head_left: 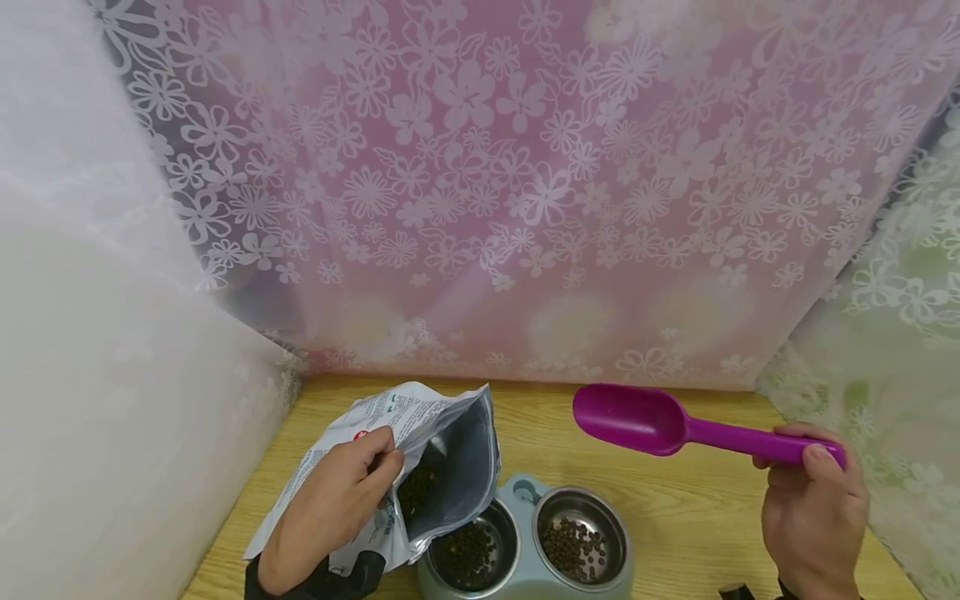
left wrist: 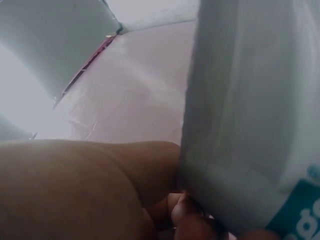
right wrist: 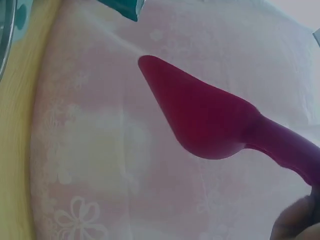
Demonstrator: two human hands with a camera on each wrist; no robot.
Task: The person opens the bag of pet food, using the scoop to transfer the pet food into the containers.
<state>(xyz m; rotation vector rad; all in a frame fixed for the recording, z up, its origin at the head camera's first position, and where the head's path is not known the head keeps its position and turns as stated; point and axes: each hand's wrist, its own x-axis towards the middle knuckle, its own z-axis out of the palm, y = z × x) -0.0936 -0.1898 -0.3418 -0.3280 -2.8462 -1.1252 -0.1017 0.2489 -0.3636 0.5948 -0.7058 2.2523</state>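
Pink sheet (head_left: 465,183): white flower print, hanging at the back; white sheet (head_left: 112,400) on the left, green-tinted flowered sheet (head_left: 907,358) on the right

Table (head_left: 697,517): yellow wood grain

Bag (head_left: 465,467): white with printed text, silver lining, mouth spread and facing right; dark pieces (head_left: 417,492) inside; the left hand lies across its front, and its mouth overlaps part of the bowl stand in the head view, whether touching cannot be told

Bowl stand (head_left: 527,546): pale blue, double, on the table between the two hands, nearer the left

Scoop (head_left: 633,419): purple, raised, bowl end pointing left toward the bag, handle in the right hand, well apart from the left

Left hand (head_left: 333,492): pinching the bag by the edge of its mouth

Right hand (head_left: 813,508): grasping the end of the scoop's handle, thumb along it

Two metal bowls, set in the stand: left bowl (head_left: 516,550), just below the bag's mouth in the head view; right bowl (head_left: 622,533) beside it

Kibble (head_left: 570,546): small brown pieces, in both bowls
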